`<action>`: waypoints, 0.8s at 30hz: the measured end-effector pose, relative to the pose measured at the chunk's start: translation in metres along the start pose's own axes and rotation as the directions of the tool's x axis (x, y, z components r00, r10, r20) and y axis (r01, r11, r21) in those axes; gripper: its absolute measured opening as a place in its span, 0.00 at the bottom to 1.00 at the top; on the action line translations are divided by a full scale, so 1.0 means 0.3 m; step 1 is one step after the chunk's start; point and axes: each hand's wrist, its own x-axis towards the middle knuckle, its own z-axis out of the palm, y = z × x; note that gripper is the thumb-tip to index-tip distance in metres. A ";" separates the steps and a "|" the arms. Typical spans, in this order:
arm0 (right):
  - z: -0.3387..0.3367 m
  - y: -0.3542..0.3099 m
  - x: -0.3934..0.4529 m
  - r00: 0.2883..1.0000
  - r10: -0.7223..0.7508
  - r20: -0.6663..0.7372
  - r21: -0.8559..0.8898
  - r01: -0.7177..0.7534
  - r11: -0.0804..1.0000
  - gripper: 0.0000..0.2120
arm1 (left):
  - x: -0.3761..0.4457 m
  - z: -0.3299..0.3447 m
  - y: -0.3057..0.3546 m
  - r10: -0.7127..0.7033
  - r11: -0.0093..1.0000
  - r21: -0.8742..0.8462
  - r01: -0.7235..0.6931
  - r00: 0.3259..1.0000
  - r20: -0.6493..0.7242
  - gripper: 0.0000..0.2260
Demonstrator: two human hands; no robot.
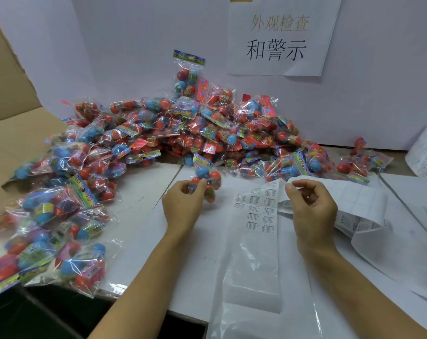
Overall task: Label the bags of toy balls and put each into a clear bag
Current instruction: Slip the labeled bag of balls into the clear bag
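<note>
My left hand grips a small bag of red and blue toy balls just above the white table. My right hand pinches the curled top edge of a white sheet of warning labels, thumb and forefinger together. The sheet lies between my two hands. Flat clear bags lie under my right forearm near the table's front edge. A big heap of ball bags fills the back and left of the table.
A cardboard flap rises at the left. A white wall with a paper sign stands behind the heap. More label sheets and white paper lie at the right. The table's front edge drops into dark space.
</note>
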 end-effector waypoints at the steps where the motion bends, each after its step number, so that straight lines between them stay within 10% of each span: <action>1: -0.002 0.001 0.002 1.000 0.007 -0.005 0.004 -0.007 1.000 0.09 | 0.001 -0.001 0.000 -0.019 0.999 0.039 0.019 1.000 0.001 0.17; 5: -0.007 0.007 0.007 0.999 0.039 -0.012 0.021 -0.039 0.999 0.08 | -0.006 0.002 0.012 -0.079 0.960 0.269 0.073 0.997 0.013 0.39; 16: -0.002 0.008 0.004 0.999 0.051 -0.007 -0.009 -0.051 0.999 0.09 | -0.011 0.010 0.019 -0.074 0.951 0.297 0.081 0.997 -0.032 0.40; 21: -0.005 0.007 0.005 0.997 0.073 -0.002 -0.008 -0.073 0.997 0.09 | -0.022 0.009 0.018 0.100 0.966 0.246 -0.081 0.993 -0.065 0.22; 24: -0.004 0.006 0.004 0.997 0.079 -0.001 -0.016 -0.079 0.997 0.09 | -0.051 0.013 0.019 0.260 0.941 0.185 -0.283 0.955 0.141 0.13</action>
